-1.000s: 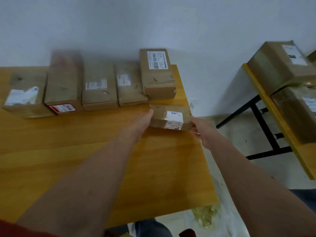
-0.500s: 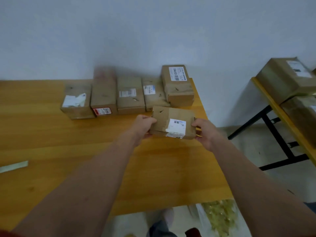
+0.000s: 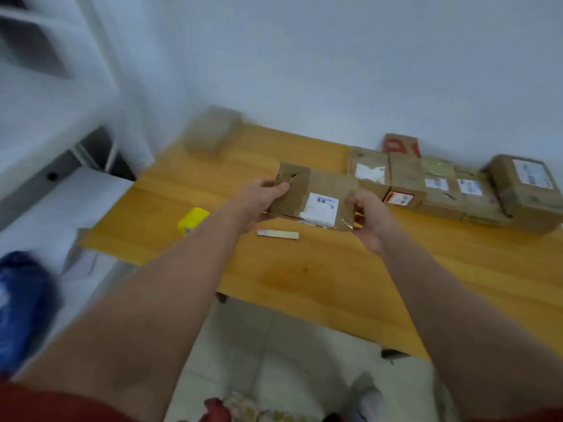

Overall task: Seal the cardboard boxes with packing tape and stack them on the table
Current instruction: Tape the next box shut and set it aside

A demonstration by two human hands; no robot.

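Cardboard box (image 3: 313, 193), brown with a white printed label on its near face, is held between both hands over the middle of the wooden table (image 3: 304, 269).

At the far left a blurred blue bundle (image 3: 21, 306) sits off the table, with white shelving (image 3: 45, 56) above it. On the table's left end lies a small yellow block (image 3: 193, 220). Behind it, in the far corner by the wall, stands a lone box (image 3: 211, 130), too blurred to read.

The left hand (image 3: 262, 201) grips the held box at its left end, thumb on top near a torn hole and fingers curled under. Just below the box a pale strip (image 3: 277, 234) lies flat on the wood; whether it is tape or paper cannot be told. The right hand (image 3: 370, 222) grasps the right end, fingers wrapped round the edge where clear film wrinkles.

To the right, a row of boxes (image 3: 438, 190) runs along the wall side of the table, touching one another. The nearest one (image 3: 370, 175) carries a torn white label and sits just behind the held box's right corner. Next is one with a red label (image 3: 406, 181), and a red-printed carton (image 3: 400, 146) stands behind it. The largest box (image 3: 527, 190) closes the row at the right edge. Pale floor tiles (image 3: 274, 345) show in front of the table.
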